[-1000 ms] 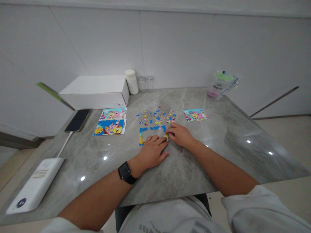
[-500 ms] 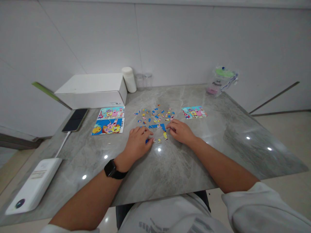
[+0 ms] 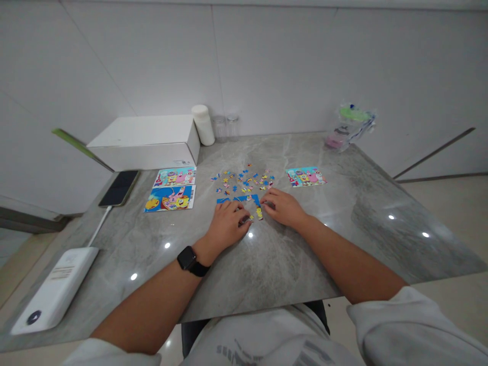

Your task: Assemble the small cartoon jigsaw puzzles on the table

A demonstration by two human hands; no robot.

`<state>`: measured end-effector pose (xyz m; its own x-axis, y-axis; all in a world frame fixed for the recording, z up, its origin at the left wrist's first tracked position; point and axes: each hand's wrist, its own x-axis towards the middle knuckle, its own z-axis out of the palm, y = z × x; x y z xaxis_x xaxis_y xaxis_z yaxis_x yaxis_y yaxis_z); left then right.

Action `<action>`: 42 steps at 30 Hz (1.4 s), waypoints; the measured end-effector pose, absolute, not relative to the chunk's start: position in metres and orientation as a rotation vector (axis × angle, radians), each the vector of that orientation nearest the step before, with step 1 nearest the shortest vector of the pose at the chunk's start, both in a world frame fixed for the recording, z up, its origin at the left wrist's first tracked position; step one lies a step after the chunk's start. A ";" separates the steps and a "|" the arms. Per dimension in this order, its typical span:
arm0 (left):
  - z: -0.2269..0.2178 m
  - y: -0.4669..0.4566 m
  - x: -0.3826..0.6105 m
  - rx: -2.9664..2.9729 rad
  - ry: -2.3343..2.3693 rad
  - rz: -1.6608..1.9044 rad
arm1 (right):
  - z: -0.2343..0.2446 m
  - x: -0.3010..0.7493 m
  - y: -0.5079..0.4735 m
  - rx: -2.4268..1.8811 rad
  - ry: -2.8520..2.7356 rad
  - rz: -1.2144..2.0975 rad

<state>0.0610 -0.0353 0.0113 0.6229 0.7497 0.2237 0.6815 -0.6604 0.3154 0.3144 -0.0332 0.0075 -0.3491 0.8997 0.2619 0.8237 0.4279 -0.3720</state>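
Note:
A partly joined jigsaw border (image 3: 249, 197) lies flat on the table, with a blue top side and a yellowish right side. My left hand (image 3: 229, 221), with a black watch on its wrist, is curled over the border's lower left. Its thumb and fingertips close around a small yellow puzzle piece (image 3: 251, 217), partly hidden by them. At the right side of the border rests my right hand (image 3: 282, 206). Its fingers are loosely bent, with a gap between thumb and index finger and no piece visible in it. Several loose puzzle pieces (image 3: 246, 180) are scattered just beyond both hands.
A picture card (image 3: 306, 176) lies right of the pieces; two printed cards (image 3: 170, 198) lie left. A white box (image 3: 143, 145), white bottle (image 3: 203, 125), clear glasses and a plastic bag (image 3: 348, 128) stand behind. A phone (image 3: 119, 188) is cabled to a white power bank (image 3: 57, 290).
My left hand has slid right across the lower side of the border, covering small pieces that showed there and baring the border's upper left corner. My right hand has barely moved.

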 end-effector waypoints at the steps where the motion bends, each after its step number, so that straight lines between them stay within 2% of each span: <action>1: 0.011 -0.035 0.062 2.643 1.192 0.502 | 0.008 0.314 -0.033 -1.459 -2.259 0.242; 18: 0.009 -0.035 0.066 2.692 1.195 0.532 | 0.005 0.311 -0.031 -1.396 -2.249 0.238; 31: 0.015 -0.038 0.055 2.620 1.207 0.611 | 0.005 0.329 -0.021 -1.550 -2.016 0.193; 37: 0.016 -0.032 0.042 2.552 1.265 0.730 | 0.034 0.363 -0.009 -1.703 -1.792 0.024; 42: 0.018 -0.026 0.034 2.610 1.205 0.614 | 0.072 0.376 0.007 -1.730 -1.810 -0.027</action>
